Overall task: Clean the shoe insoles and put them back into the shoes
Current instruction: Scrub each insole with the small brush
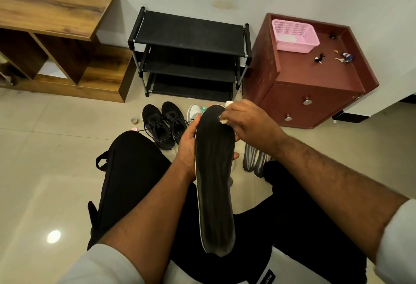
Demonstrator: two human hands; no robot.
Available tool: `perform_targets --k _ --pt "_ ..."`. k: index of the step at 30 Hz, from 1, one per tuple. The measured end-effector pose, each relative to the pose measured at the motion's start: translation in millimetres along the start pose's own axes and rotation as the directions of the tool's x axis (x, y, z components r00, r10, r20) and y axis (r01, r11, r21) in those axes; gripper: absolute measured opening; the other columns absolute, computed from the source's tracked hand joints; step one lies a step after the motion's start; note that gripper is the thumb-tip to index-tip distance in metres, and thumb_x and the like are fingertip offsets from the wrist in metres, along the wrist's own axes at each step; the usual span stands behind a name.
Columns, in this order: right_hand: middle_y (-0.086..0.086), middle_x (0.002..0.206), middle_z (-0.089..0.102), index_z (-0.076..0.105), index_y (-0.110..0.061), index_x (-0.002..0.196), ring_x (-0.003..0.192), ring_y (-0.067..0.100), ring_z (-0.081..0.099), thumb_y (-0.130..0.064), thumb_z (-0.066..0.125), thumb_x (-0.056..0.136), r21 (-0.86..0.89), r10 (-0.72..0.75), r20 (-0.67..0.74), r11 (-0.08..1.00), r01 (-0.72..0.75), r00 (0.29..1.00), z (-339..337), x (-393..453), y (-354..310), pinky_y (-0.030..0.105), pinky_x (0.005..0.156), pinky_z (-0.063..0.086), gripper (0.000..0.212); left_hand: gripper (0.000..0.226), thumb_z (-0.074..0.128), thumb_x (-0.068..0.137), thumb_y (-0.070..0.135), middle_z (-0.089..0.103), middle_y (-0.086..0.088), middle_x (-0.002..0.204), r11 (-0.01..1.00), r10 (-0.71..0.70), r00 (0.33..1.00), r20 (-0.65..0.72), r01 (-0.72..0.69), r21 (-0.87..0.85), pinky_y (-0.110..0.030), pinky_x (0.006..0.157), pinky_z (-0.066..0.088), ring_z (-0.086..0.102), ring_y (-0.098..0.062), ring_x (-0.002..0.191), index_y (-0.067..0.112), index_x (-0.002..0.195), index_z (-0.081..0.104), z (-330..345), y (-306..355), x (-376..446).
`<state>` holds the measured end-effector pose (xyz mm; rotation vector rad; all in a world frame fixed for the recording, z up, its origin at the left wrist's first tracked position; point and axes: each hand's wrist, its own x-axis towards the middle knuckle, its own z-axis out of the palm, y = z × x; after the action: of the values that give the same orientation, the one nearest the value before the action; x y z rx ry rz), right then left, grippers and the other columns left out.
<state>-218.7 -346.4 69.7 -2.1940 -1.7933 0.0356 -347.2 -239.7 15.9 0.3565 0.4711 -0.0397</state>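
A long black insole (215,182) with a pale edge stands lengthwise in front of me, toe end away. My left hand (188,146) grips it from the left side around its upper half. My right hand (246,123) pinches a small white wipe (225,116) and presses it on the insole's toe end. A pair of black sneakers (163,123) sits on the floor just beyond, open tops up. Two grey insoles (254,162) lie on the floor under my right wrist. A white shoe (194,111) shows partly behind the insole.
A black three-tier shoe rack (191,51) stands against the wall. A red-brown cabinet (313,76) with a pink basket (295,36) is at the right, a wooden shelf unit (56,36) at the left. Small jars (134,121) sit on the tiles. A black bag (126,182) lies by my left knee.
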Motion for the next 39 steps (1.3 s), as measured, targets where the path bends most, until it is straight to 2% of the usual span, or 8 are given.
perform_targets --k 6,14,18,25,29,33,36,39 --pt "0.007 0.096 0.064 0.067 -0.009 0.101 0.090 0.022 0.057 -0.023 0.038 0.092 0.014 0.038 -0.011 0.999 -0.037 0.999 -10.4 18.8 4.7 0.041 0.081 0.049 0.033 0.070 0.036 0.094 0.063 0.058 -0.024 0.133 1.000 -0.013 1.000 -0.002 0.013 -0.002 -0.061 0.090 0.046 0.065 -0.041 0.108 0.007 0.105 0.077 -2.3 0.2 3.1" --pt "0.011 0.088 0.066 0.068 -0.003 0.096 0.082 0.025 0.060 -0.002 0.058 0.087 0.005 0.002 -0.009 1.000 -0.002 1.000 0.0 -18.3 -2.5 0.039 0.076 0.051 0.014 0.070 0.035 0.097 0.058 0.074 -0.021 0.096 0.998 0.045 0.998 -0.035 -0.047 -0.052 -0.059 0.068 0.056 0.073 -0.038 0.082 0.007 0.082 0.081 0.5 5.1 -1.6" --pt "0.008 0.093 0.064 0.066 -0.007 0.100 0.086 0.024 0.058 -0.019 0.043 0.091 -0.005 0.055 -0.023 0.998 -0.056 0.998 -6.6 -4.1 9.1 0.040 0.078 0.050 0.028 0.073 0.032 0.096 0.062 0.071 -0.023 0.109 1.000 -0.005 1.000 -0.015 0.005 0.010 -0.058 0.077 0.055 0.071 -0.037 0.092 0.006 0.094 0.080 2.5 1.4 0.5" --pt "0.008 0.095 0.064 0.066 -0.007 0.101 0.088 0.022 0.057 -0.009 0.051 0.092 -0.009 0.064 -0.055 0.998 -0.064 0.996 -2.4 -1.5 4.3 0.035 0.079 0.047 0.017 0.067 0.039 0.094 0.060 0.068 -0.024 0.116 0.998 0.025 1.000 -0.012 -0.025 -0.053 -0.062 0.079 0.052 0.070 -0.038 0.099 0.006 0.105 0.076 3.0 1.1 -2.1" --pt "0.011 0.089 0.067 0.069 -0.003 0.096 0.083 0.024 0.061 -0.001 0.063 0.086 -0.008 0.023 -0.006 1.000 -0.023 1.000 8.7 -19.6 -3.4 0.039 0.077 0.050 0.011 0.066 0.040 0.094 0.060 0.070 -0.021 0.114 0.996 0.073 0.995 -0.071 -0.076 -0.044 -0.058 0.086 0.052 0.068 -0.037 0.100 0.007 0.099 0.079 2.3 2.4 -1.8" --pt "0.010 0.088 0.066 0.068 -0.004 0.095 0.083 0.023 0.060 -0.002 0.060 0.088 0.023 0.046 -0.015 0.999 -0.045 0.999 7.2 -18.5 1.8 0.039 0.077 0.050 0.011 0.071 0.040 0.091 0.067 0.065 -0.020 0.124 0.996 0.075 0.996 -0.051 -0.073 0.045 -0.051 0.099 0.049 0.063 -0.033 0.115 0.008 0.120 0.066 6.7 -1.4 -3.6" --pt "0.009 0.091 0.064 0.066 -0.005 0.098 0.085 0.024 0.058 -0.007 0.052 0.090 0.019 0.099 -0.070 0.995 -0.098 0.993 1.1 -5.0 7.1 0.040 0.079 0.049 0.017 0.065 0.045 0.090 0.063 0.060 -0.021 0.132 0.995 0.071 0.997 -0.021 -0.069 0.075 -0.055 0.110 0.038 0.052 -0.036 0.130 0.010 0.115 0.073 6.6 -2.5 -3.0" --pt "0.008 0.093 0.063 0.066 -0.007 0.101 0.087 0.021 0.056 -0.014 0.047 0.094 0.046 0.131 -0.067 0.991 -0.128 0.989 1.9 -2.1 5.6 0.039 0.080 0.049 0.021 0.061 0.043 0.094 0.055 0.068 -0.021 0.118 0.998 0.062 0.996 -0.057 -0.063 -0.011 -0.054 0.107 0.040 0.065 -0.035 0.110 0.007 0.099 0.079 6.3 -0.7 -4.5"
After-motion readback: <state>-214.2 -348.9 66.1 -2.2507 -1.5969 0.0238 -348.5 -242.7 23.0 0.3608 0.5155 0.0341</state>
